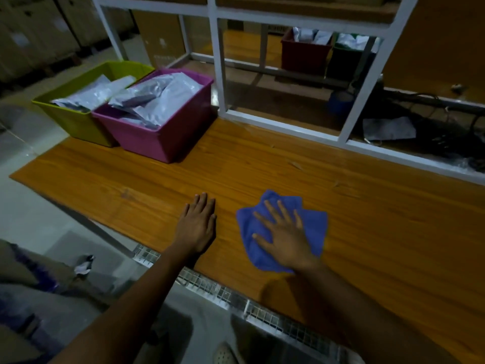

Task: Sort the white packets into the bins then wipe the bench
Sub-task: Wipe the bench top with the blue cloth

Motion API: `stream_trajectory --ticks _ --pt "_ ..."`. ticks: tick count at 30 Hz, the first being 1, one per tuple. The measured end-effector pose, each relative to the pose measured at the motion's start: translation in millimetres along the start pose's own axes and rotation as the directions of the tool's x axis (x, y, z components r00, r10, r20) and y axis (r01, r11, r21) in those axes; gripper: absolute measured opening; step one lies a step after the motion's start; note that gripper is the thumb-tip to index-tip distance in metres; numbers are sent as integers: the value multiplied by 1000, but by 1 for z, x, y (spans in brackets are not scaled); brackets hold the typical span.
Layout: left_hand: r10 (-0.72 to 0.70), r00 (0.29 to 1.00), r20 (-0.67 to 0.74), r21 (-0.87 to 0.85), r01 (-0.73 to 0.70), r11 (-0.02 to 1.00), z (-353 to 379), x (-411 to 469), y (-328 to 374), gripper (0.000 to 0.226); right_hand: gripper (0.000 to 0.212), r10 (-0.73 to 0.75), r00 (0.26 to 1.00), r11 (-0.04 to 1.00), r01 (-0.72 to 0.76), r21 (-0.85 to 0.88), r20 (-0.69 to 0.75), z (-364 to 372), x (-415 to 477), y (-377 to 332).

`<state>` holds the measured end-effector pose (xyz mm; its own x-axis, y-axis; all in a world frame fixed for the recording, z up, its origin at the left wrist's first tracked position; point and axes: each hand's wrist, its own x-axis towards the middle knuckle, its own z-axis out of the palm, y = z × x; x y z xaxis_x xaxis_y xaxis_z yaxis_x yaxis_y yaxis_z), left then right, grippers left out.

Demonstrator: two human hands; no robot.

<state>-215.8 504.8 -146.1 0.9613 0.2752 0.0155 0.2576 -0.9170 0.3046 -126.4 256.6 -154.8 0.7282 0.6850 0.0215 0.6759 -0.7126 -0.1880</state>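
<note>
My right hand lies flat, fingers spread, pressing a blue cloth onto the wooden bench near its front edge. My left hand rests palm down on the bare wood just left of the cloth, fingers together, holding nothing. At the bench's far left stand a green bin and a pink bin, side by side and touching, each holding several white packets.
A white metal frame rises along the back of the bench. Behind it, a red bin and a dark green bin also hold packets. Black cables lie at the back right. A wire mesh strip runs under the front edge.
</note>
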Motion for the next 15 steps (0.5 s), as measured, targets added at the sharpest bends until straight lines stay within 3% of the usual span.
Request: stream_trajectory --ticks 2,4,6,7,9,11,13,15 --pt "11 1000 11 -18 -11 1000 -2 18 -4 70 71 253 967 967 -253 18 -7 -8 28 24" --pt "1 1000 15 -22 0 1000 -3 41 -6 74 67 494 869 868 -493 61 -8 -12 63 29" --pt "-31 1000 4 -7 31 999 -2 66 -5 73 68 622 783 779 -618 108 -2 -13 95 21" --pt "-43 999 -7 0 43 999 -1 78 -4 71 68 597 802 797 -593 111 1 -12 106 16" --pt "-59 998 -18 10 59 998 1 101 -2 68 69 360 933 932 -359 54 -4 -6 114 10" --pt "-51 999 -10 23 51 998 1 124 -4 67 71 162 987 986 -162 -22 -9 -4 112 23" --pt "-31 1000 -4 31 31 999 0 143 -7 70 72 279 960 960 -279 -4 -25 -8 115 48" --pt "-35 999 -3 25 35 999 1 156 -8 71 70 569 820 823 -566 52 -67 -11 125 70"
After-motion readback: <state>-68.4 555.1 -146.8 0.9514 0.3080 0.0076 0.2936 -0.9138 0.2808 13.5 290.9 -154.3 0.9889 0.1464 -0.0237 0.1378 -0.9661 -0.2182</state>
